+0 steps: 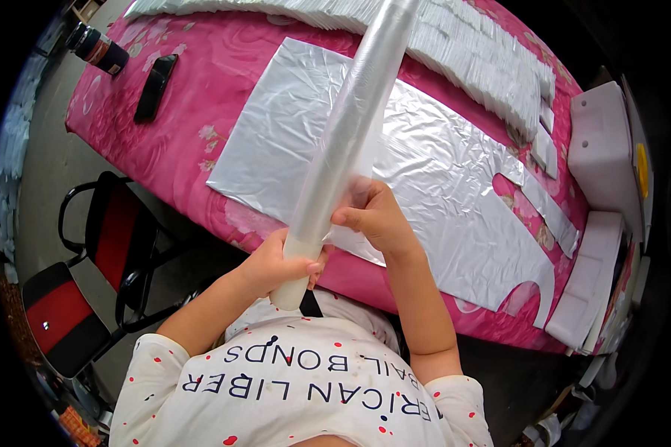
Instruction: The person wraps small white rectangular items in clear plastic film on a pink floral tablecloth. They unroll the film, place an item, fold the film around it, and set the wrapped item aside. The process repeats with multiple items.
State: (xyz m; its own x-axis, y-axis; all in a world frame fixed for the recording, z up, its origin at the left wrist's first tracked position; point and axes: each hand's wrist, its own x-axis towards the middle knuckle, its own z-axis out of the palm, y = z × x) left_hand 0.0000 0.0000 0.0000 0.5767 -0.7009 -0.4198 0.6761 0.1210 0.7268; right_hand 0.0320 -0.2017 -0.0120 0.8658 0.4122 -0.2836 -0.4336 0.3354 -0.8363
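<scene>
A long roll of clear plastic film (348, 123) slants upward from my body over the table. My left hand (283, 267) is closed round its lower end, just above the bare pale end of the roll. Partway up, my right hand (376, 214) pinches the loose film at the roll's right side between thumb and fingers. Beneath the roll, a wrinkled silvery-white plastic sheet (440, 201) lies flat on the table. Its right end has rounded cut-outs and strap-like strips, like an apron or vest-style bag. The roll covers part of this sheet.
The table has a pink flowered cover (201, 67). Rows of folded white plastic packets (484, 63) line its far side. At left are a black phone (156, 88) and a dark jar (97, 48). White boxes (605, 141) stand right; a red-black chair (115, 231) stands left.
</scene>
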